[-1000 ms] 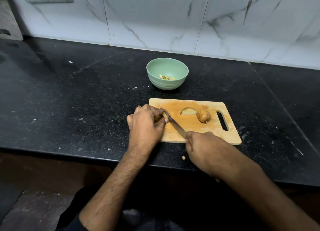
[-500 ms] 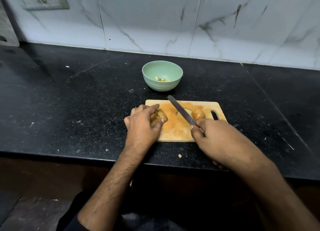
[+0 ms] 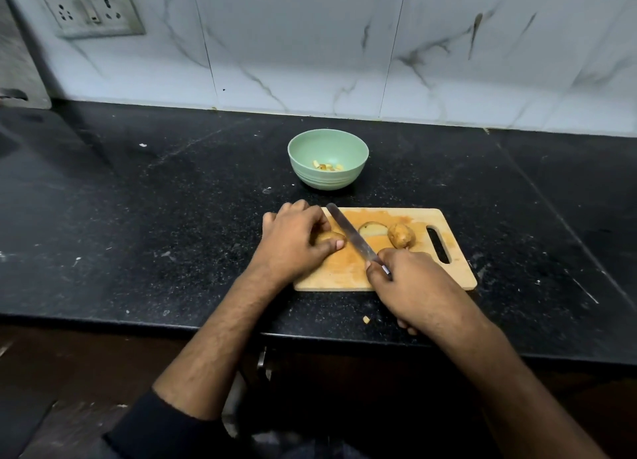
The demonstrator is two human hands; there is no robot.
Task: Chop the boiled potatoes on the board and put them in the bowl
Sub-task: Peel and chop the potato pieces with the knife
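Left hand (image 3: 293,241) pinches a soft, slippery boiled potato (image 3: 329,237) near the board's (image 3: 458,279) left edge; right hand (image 3: 410,282) grips the knife (image 3: 350,234). Hold the ends gently.

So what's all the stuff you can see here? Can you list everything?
bowl: one, pale green, on the counter behind the board
chopped potato bits: a few, yellow, inside the bowl
chopping board: one, light wood, on the counter near its front edge
potato pieces: three, brown-skinned; one under the left hand, a cut half and a whole piece mid-board
knife: one, silver blade, angled across the board
stray potato bit: one, yellow, on the counter in front of the board
counter: one, black speckled
wall socket: one, grey, top left
left hand: holds a potato
right hand: grips the knife
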